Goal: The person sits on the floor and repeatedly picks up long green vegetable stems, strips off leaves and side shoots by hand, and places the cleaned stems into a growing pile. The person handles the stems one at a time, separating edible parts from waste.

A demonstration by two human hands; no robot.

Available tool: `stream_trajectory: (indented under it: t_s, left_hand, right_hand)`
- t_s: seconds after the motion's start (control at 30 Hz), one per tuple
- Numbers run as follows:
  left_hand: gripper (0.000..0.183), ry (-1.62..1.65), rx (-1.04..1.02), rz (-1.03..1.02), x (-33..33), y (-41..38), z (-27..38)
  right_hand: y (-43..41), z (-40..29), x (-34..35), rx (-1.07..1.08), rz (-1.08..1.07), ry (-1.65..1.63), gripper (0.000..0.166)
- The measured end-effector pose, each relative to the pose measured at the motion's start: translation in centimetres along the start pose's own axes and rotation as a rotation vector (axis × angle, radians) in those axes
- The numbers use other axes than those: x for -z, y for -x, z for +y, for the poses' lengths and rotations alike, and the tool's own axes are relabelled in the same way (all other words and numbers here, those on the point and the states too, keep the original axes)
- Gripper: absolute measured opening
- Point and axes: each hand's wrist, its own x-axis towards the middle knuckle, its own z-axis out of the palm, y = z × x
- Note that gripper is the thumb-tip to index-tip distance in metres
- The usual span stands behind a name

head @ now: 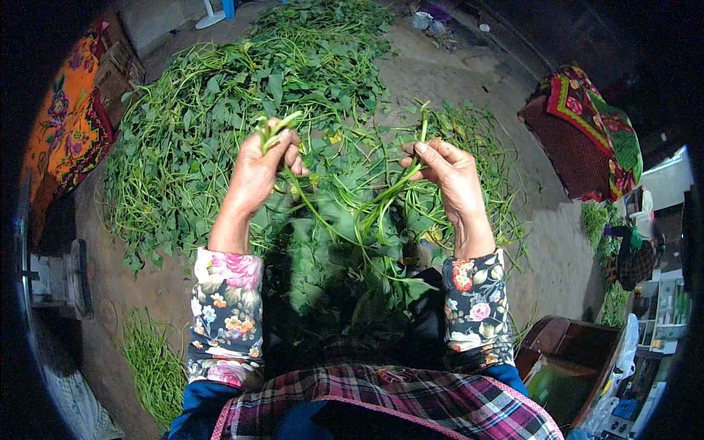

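My left hand [258, 168] is closed around a few short, thick green stems [266, 136] that poke up past the thumb. From below its fingers a thin stem slants down to the right. Between thumb and fingers, my right hand [452, 168] pinches a small bunch of long leafy stems [388, 195], probably sweet potato vines. Their tips stand above the fingers, and the leafy ends hang down between my forearms. Large leaves [308, 269] lie low before my lap, partly blurred and in shadow.
A big heap of leafy vines [203, 115] spreads ahead and left on the bare floor [440, 71]. More stems [484, 148] lie at right, others [154, 357] at lower left. Patterned cloths [588, 137] cover something at right. A brown wooden piece [577, 346] stands lower right. Another person [638, 253] is at far right.
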Motion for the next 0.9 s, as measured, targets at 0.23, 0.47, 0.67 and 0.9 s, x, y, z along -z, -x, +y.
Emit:
stream_trajectory:
  t_s: [0.23, 0.47, 0.67, 0.9]
  left_hand:
    - [0.026, -0.275, 0.027, -0.129, -6.7, 0.5, -1.2]
    - [0.021, -0.239, 0.122, -0.246, -6.7, -0.2, -2.5]
    - [0.015, -0.124, 0.043, -0.240, -5.9, -0.2, -1.2]
    - [0.019, -0.092, 0.157, -0.245, -6.3, 0.2, 0.5]
  right_hand:
    - [-0.1, 0.3, -2.8, 0.002, -0.051, 0.006, 0.022]
    - [-0.4, 0.9, -3.1, 0.090, -0.136, 0.107, 0.025]
    - [-0.3, 3.4, -2.0, 0.200, -0.286, 0.286, 0.036]
    - [0.0, 2.3, -2.9, 0.358, -0.231, 0.835, 0.020]
